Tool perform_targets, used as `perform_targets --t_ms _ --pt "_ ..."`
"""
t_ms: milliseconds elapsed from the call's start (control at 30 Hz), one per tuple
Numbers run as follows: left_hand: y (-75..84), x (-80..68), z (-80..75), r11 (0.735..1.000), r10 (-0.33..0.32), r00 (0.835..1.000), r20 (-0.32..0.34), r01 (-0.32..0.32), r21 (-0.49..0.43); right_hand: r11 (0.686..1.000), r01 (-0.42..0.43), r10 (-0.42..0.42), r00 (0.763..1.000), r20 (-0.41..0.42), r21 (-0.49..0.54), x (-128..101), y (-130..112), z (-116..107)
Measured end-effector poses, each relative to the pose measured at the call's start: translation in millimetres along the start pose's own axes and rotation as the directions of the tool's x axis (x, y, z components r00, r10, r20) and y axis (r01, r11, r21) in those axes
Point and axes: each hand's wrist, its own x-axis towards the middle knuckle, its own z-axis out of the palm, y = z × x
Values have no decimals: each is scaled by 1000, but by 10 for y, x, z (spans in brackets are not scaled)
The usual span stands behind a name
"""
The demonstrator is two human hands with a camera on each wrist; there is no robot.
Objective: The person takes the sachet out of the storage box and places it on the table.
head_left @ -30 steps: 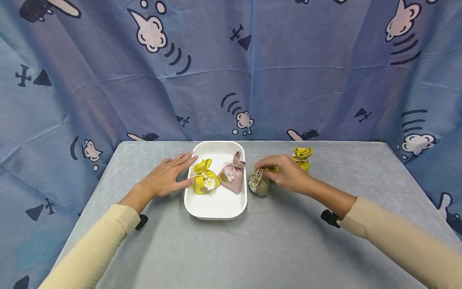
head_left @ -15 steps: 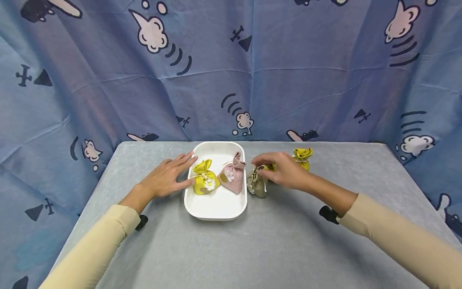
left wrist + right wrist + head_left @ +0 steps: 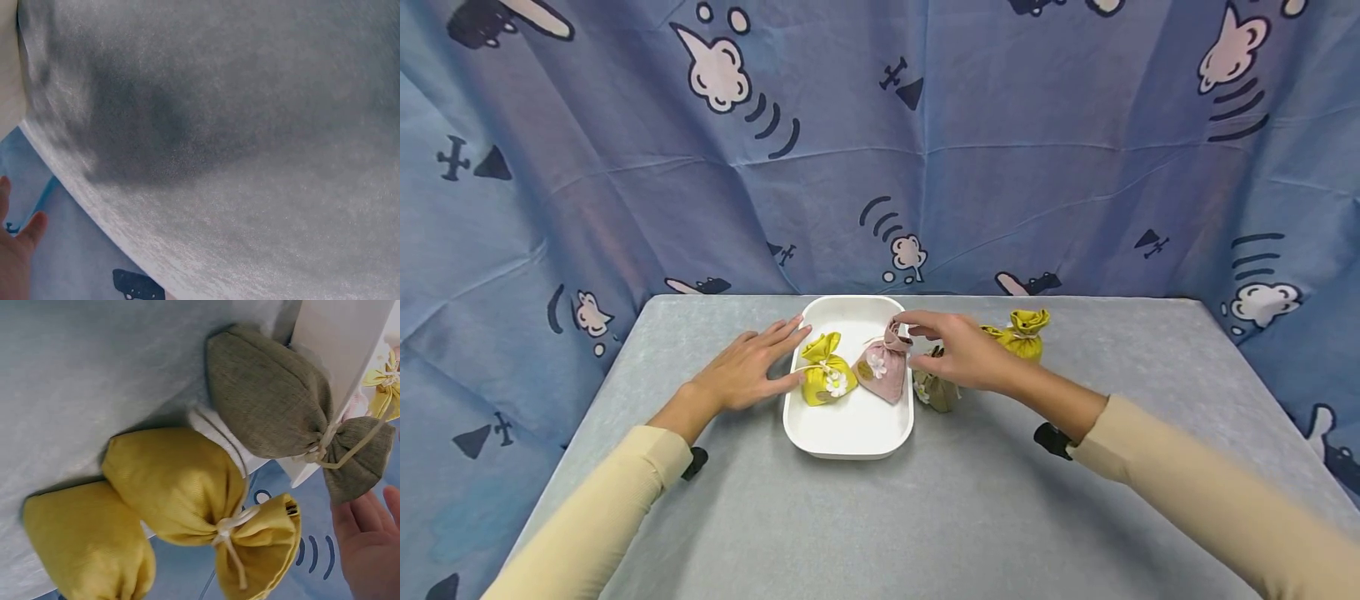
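Note:
A white tray [image 3: 847, 433] holds a yellow drawstring pouch [image 3: 827, 375] and a pink drawstring pouch [image 3: 886, 367], each with a white flower. My left hand [image 3: 748, 364] rests at the tray's left rim, fingers spread, beside the yellow pouch. Over the right rim reaches my right hand [image 3: 966, 350], its fingertips at the pink pouch's gathered top and its thumb apart below. An olive pouch [image 3: 272, 394] stands against the tray's right wall, partly hidden under that hand in the head view. In the left wrist view only a few fingers [image 3: 28, 237] show.
Two more yellow pouches, one [image 3: 175, 484] nearer the tray and another [image 3: 87, 537] beyond it, stand to the right of the olive one. The grey tabletop [image 3: 865, 525] reaches back to a blue patterned curtain [image 3: 820, 125].
My right hand has let go of the olive pouch's top and moved left to the pink pouch. The olive pouch shifted slightly left, to the tray wall. My left hand stayed still.

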Motion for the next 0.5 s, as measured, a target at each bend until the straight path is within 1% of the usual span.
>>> perform_targets --t_ms 200,333,500 --pt "-16 -8 5 1000 13 1000 -15 -13 -9 1000 -7 7 1000 -12 5 108 -33 51" --pt "-20 -6 8 1000 18 1000 -14 -18 -2 1000 -1 1 1000 -26 -13 172 -38 78" --pt "-20 -3 8 1000 14 1000 -9 -14 -1 998 -31 29 999 -34 -57 247 -43 106"
